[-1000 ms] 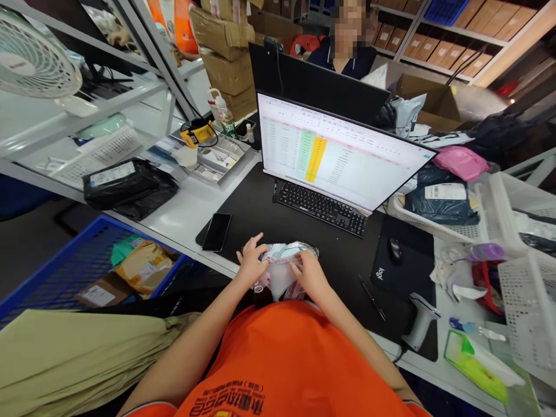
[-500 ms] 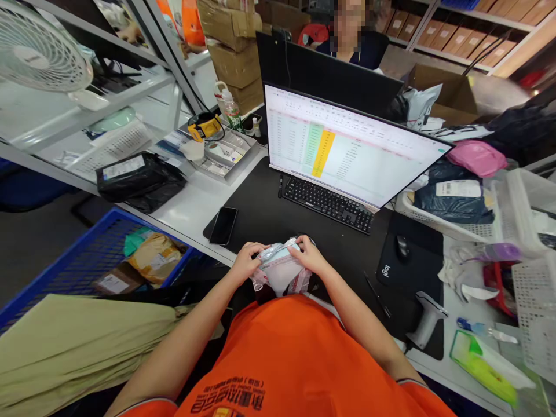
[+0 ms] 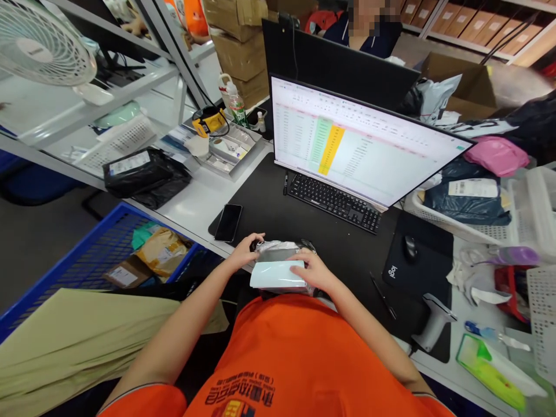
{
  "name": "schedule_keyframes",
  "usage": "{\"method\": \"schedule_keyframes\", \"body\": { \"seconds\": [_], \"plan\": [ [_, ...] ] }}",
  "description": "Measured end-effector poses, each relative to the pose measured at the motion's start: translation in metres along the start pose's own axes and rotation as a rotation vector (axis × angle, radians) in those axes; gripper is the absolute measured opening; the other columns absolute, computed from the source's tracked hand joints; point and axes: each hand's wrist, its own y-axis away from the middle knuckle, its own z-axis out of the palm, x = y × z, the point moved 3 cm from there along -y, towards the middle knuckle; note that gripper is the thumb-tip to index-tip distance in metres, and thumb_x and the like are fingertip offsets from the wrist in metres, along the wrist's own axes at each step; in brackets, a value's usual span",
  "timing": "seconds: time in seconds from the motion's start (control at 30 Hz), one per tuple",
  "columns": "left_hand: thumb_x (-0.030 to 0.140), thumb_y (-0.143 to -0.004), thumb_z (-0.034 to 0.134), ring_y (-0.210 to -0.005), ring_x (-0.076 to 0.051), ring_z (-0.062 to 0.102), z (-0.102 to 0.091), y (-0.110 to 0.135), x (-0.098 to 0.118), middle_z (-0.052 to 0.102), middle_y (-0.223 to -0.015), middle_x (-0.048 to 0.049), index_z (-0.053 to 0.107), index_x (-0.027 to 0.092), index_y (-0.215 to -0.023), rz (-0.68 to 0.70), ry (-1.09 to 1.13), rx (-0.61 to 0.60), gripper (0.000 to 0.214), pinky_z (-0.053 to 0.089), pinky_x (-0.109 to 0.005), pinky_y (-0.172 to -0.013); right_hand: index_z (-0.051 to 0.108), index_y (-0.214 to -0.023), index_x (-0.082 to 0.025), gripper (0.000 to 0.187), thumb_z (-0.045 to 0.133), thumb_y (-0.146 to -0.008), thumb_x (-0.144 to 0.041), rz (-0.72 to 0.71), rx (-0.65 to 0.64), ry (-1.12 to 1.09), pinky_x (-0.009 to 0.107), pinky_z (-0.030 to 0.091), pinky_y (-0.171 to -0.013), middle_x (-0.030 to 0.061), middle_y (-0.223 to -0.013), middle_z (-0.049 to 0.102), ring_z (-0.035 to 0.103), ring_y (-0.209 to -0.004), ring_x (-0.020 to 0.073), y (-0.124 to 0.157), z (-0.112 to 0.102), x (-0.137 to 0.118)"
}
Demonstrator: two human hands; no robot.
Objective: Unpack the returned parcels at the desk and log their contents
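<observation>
At the desk's near edge, close to my body, lies a pale blue, glossy box-like item (image 3: 277,274). Behind it gapes the mouth of a grey-lined plastic mailing bag (image 3: 278,250). My left hand (image 3: 244,253) is closed on the bag's left edge, thumb and fingers pinching it. From the other side, my right hand (image 3: 313,270) grips the pale blue item's right end, its thumb on the top face and its fingers next to the bag's rim. The item's underside and lower bag are hidden.
Ahead stand a monitor (image 3: 365,145) and a keyboard (image 3: 334,202). A phone (image 3: 228,222) lies left, above a blue crate (image 3: 108,231) of parcels. To the right are a mouse (image 3: 409,248), a pen (image 3: 383,295) and a barcode scanner (image 3: 433,322). A person sits behind the monitor.
The pale blue item now shows its broad face nearer my body, and the clear, pink-marked wrapping no longer shows. The bag's mouth has come into view, held open. The camera view has shifted slightly.
</observation>
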Motion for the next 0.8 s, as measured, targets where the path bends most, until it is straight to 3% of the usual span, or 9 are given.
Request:
{"method": "schedule_keyframes", "body": {
  "seconds": [0.07,0.13,0.23,0.37,0.43,0.5,0.6,0.7,0.8],
  "plan": [
    [0.014,-0.062,0.056,-0.124,-0.027,0.056,0.011,-0.006,0.007,0.066,-0.130,-0.0087,0.060,0.022,-0.106,-0.020,-0.202,0.010,0.045,0.042,-0.041,-0.106,0.066,-0.123,-0.020,0.060,0.079,-0.068,-0.042,-0.074,-0.074,0.168,0.040,0.047,-0.097,0.0108,-0.120,0.061,0.059,-0.110,0.0273,0.011,0.001,-0.014],
    [0.018,-0.065,0.061,-0.122,-0.030,0.055,0.020,-0.010,0.016,0.068,-0.121,-0.0076,0.061,0.023,-0.109,-0.070,-0.334,0.048,0.044,0.044,-0.044,-0.101,0.058,-0.135,-0.023,0.085,0.087,-0.058,-0.043,-0.091,-0.117,0.331,0.042,0.049,-0.095,0.0120,-0.127,0.061,0.060,-0.111,0.0312,0.018,-0.005,-0.021],
    [0.029,-0.072,0.063,-0.121,-0.036,0.052,0.025,-0.014,0.030,0.067,-0.118,-0.0114,0.064,0.022,-0.109,-0.125,-0.401,0.104,0.038,0.043,-0.050,-0.098,0.061,-0.130,-0.026,0.071,0.084,-0.063,-0.036,-0.094,0.000,0.391,0.042,0.049,-0.095,0.0093,-0.122,0.066,0.063,-0.108,0.0303,0.022,-0.033,-0.020],
    [0.034,-0.079,0.060,-0.120,-0.037,0.054,0.017,-0.016,0.046,0.068,-0.119,-0.0156,0.066,0.018,-0.112,-0.125,-0.514,0.182,0.037,0.038,-0.052,-0.102,0.064,-0.123,-0.020,0.066,0.084,-0.063,-0.041,0.015,0.379,0.038,0.043,0.049,-0.098,0.0094,-0.121,0.068,0.064,-0.108,0.0290,0.038,-0.084,0.009],
    [0.033,-0.079,0.060,-0.123,-0.036,0.054,0.016,-0.019,0.051,0.067,-0.125,-0.0158,0.065,0.018,-0.119,-0.085,-0.565,0.167,0.043,0.036,-0.051,-0.105,0.065,-0.120,-0.019,0.069,0.088,-0.058,-0.041,0.091,0.452,-0.170,0.044,0.050,-0.097,0.0093,-0.117,0.070,0.065,-0.106,0.0301,0.050,-0.095,0.027],
    [0.034,-0.078,0.061,-0.129,-0.036,0.053,0.017,-0.025,0.052,0.065,-0.133,-0.0153,0.063,0.019,-0.128,-0.059,-0.560,0.112,0.051,0.035,-0.051,-0.108,0.066,-0.119,-0.021,0.070,0.090,-0.056,-0.040,0.115,0.517,-0.410,0.045,0.051,-0.097,0.0081,-0.118,0.071,0.065,-0.107,0.0304,0.062,-0.097,0.043],
    [0.043,-0.077,0.064,-0.134,-0.037,0.050,0.018,-0.036,0.048,0.060,-0.141,-0.0166,0.061,0.019,-0.133,-0.055,-0.477,0.055,0.061,0.035,-0.053,-0.110,0.064,-0.123,-0.026,0.066,0.086,-0.063,-0.043,0.113,0.702,-0.862,0.046,0.053,-0.098,0.0053,-0.122,0.071,0.066,-0.111,0.0290,0.080,-0.093,0.062],
    [0.050,-0.075,0.065,-0.135,-0.037,0.050,0.016,-0.039,0.052,0.058,-0.142,-0.0174,0.066,0.017,-0.124,0.041,-0.319,0.139,0.059,0.033,-0.053,-0.114,0.063,-0.126,-0.027,0.061,0.081,-0.071,-0.046,0.105,0.849,-1.203,0.047,0.054,-0.099,0.0058,-0.122,0.072,0.064,-0.116,0.0285,0.091,-0.087,0.072],
    [0.057,-0.077,0.061,-0.128,-0.034,0.057,0.029,-0.023,0.068,0.064,-0.134,-0.0159,0.067,0.018,-0.119,0.201,0.002,0.188,0.057,0.037,-0.051,-0.114,0.058,-0.134,-0.027,0.064,0.079,-0.075,-0.043,0.079,0.882,-1.327,0.050,0.054,-0.099,0.0076,-0.126,0.070,0.064,-0.117,0.0292,0.093,-0.072,0.069]
  ]
}}
